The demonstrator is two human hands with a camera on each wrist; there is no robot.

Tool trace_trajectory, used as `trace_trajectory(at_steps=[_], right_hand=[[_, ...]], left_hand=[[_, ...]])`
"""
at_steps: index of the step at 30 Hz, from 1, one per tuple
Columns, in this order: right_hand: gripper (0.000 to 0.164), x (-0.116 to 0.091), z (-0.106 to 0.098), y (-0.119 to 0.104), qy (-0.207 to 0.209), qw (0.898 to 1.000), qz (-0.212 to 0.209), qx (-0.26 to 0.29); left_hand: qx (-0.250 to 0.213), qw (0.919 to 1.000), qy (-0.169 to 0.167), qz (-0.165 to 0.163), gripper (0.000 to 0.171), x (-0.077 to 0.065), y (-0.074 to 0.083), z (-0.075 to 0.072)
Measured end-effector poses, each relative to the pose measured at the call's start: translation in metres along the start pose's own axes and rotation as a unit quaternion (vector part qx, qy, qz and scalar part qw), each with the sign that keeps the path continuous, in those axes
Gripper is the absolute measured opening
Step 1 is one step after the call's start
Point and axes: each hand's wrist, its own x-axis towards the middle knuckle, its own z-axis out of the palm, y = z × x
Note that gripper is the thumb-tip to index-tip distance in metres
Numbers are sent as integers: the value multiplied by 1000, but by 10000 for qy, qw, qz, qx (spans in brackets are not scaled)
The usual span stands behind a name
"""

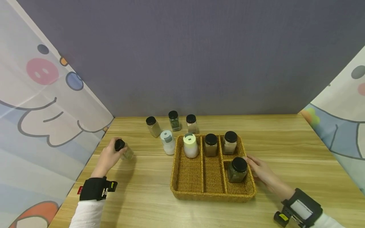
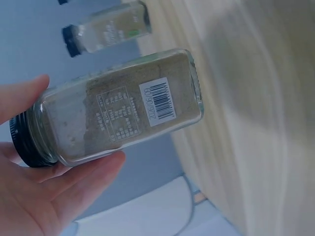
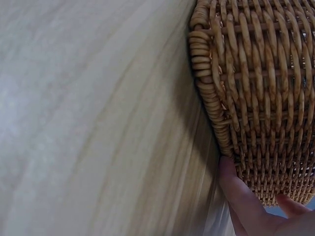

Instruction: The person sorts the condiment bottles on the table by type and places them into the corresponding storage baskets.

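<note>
In the head view my left hand (image 1: 109, 155) grips a glass spice jar (image 1: 128, 154) with a black lid, at the table's left side. Brownish powder and a barcode label show on this jar (image 2: 160, 101) in the left wrist view; fingers and thumb hold it near the lid. Whether its base touches the table, I cannot tell. On the right, my right hand (image 1: 261, 171) rests against the outer wall of a wicker basket (image 1: 186, 193). The right wrist view shows extended fingers (image 3: 241, 196) touching the basket's woven side (image 3: 266, 98) low down.
Inside the basket's compartments stand a yellow-green-topped shaker (image 1: 190, 147), two black-lidded jars (image 1: 210, 148) (image 1: 229, 146) and a wider dark jar (image 1: 237, 174). Behind and left are a white shaker (image 1: 169, 145) and black-lidded jars (image 1: 155, 129) (image 1: 175, 123) (image 1: 192, 127). A grey wall (image 1: 199, 63) borders the table.
</note>
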Motion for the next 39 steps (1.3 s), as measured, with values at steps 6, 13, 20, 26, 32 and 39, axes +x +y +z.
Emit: trace_trajectory(at_steps=[6,13,20,26,32,39], right_hand=[[69,0,0,0,5,10000,17,36],[71,-1,1,-3,-27,9999,74,107],[73,-2,0,-4,8,9999,49,106],[74,-3,1,-5,-44,9999,75,148],[74,-2,0,-5,-57,9999,88,108],[74,-2,0,-4,-55,9999,79,68]], left_hand=[[38,9997,-45,249,54,1,17,-5],[291,9968,-100,736,51,3,41,-11],[264,9947,-392,915,50,3,65,-15],[132,9925,-528,1097,49,1,81,-16],[101,9893,-505,1366,49,1,94,-14],[152,9837,-553,1707,46,4,112,-12]])
